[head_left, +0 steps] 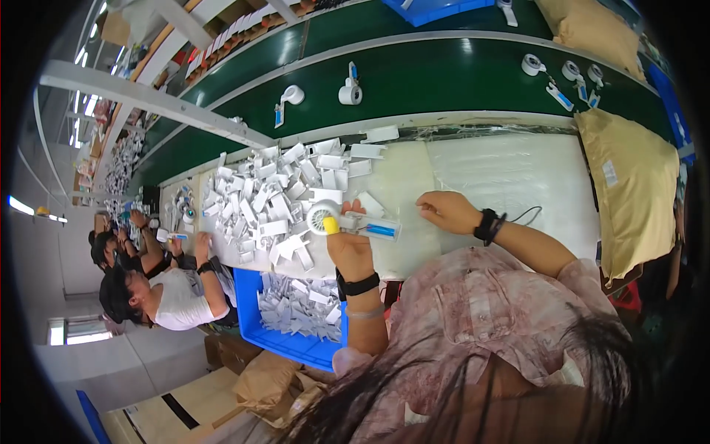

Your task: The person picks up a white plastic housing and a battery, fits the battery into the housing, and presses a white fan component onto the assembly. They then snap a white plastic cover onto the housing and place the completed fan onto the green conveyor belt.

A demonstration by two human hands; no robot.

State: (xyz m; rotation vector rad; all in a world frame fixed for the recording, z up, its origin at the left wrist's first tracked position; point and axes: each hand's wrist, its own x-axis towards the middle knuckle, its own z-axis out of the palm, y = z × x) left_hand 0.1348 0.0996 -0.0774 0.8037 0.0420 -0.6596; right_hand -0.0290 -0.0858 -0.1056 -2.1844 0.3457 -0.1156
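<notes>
My left hand is closed around a small white handheld fan. The fan's round grilled head points left, and its opened handle shows a blue battery. A yellow cover sits on the thumb. To the right, my right hand hovers over or rests on the pale table; its fingers curl inward, and whatever they hold, if anything, is hidden. Beside my left hand lies a heap of white plastic casings, with one loose casing just beyond the fingers.
A blue bin of white parts stands below the table's near edge. Beyond the table runs a green conveyor carrying several fans. A brown paper package stands at the right. Co-workers sit at the left.
</notes>
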